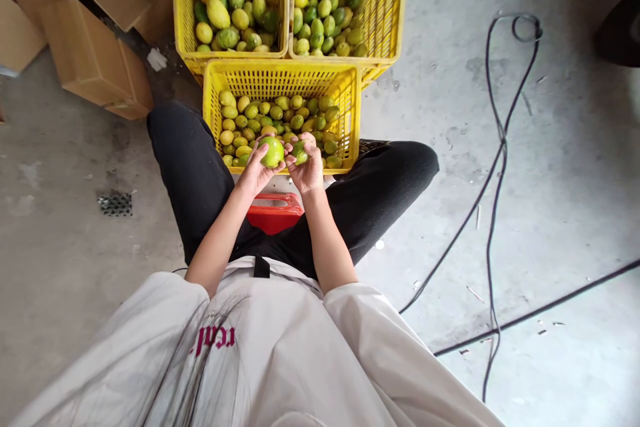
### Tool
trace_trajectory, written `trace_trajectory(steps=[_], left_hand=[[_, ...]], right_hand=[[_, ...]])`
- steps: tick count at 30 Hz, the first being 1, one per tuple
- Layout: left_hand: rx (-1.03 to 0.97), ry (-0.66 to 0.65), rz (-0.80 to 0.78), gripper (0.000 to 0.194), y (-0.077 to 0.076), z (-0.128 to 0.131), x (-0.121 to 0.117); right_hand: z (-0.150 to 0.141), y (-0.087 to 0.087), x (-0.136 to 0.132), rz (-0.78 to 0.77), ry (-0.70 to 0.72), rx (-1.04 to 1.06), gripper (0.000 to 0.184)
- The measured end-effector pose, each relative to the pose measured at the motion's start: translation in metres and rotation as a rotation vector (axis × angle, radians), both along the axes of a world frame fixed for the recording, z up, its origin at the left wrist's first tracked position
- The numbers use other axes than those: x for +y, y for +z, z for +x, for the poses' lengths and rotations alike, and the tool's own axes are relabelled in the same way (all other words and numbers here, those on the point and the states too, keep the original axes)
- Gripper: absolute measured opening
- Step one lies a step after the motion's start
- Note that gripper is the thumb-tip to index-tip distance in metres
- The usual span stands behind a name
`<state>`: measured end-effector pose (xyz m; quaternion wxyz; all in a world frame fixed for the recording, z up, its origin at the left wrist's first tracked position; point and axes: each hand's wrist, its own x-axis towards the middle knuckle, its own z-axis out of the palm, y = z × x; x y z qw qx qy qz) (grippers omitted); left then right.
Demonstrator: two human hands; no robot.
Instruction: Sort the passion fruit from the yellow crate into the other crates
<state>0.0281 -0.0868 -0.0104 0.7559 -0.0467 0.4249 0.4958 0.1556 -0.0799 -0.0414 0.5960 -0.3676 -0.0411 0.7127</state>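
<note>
A: What do the hands have hold of?

B: The left hand (256, 172) curls partly closed around a large, glossy green fruit (272, 152), thumb along its near side. The right hand (309, 173) is half closed on a smaller green fruit (300, 152), thumb on top, fingers wrapping its far side. The fingertips nearly meet between them.

A: And where are both fruits?

B: Over the near edge of the front yellow slatted plastic crate (356, 107), which reaches away toward 12 o'clock and holds many small yellow-green fruits (253, 110). Two more filled yellow crates stand beyond, one toward 11 (179, 7), one toward 1 (390, 7).

A: How would they handle?

B: Light, I'd judge, and fairly firm, with smooth rind that could slide under a loose thumb. They'd probably stand a steady grip but bruise if squeezed hard. I'd take the large one around its widest part, thumb opposite the fingers; the small one suits a fingertip hold along its sides.

A: Which way do they point?

B: The large one looks almost round, its slight taper seemingly toward 4 o'clock, so its long axis would run roughly 10 to 4. Fingers hide too much of the small one; I can't tell its axis.
</note>
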Motion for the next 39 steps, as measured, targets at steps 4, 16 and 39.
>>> trace_trajectory(steps=[4, 16, 39], left_hand=[[0.011, -0.022, -0.030, 0.034, 0.001, 0.000, 0.002], [-0.012, 0.055, 0.069, 0.040, 0.002, -0.004, 0.005], [0.174, 0.013, 0.063, 0.017, -0.024, -0.001, 0.007]], right_hand=[[-0.002, -0.001, 0.000, 0.024, 0.007, -0.034, 0.023], [0.003, -0.005, 0.003, 0.001, -0.018, -0.026, 0.020], [-0.006, -0.023, -0.004, 0.151, 0.143, -0.173, 0.036]])
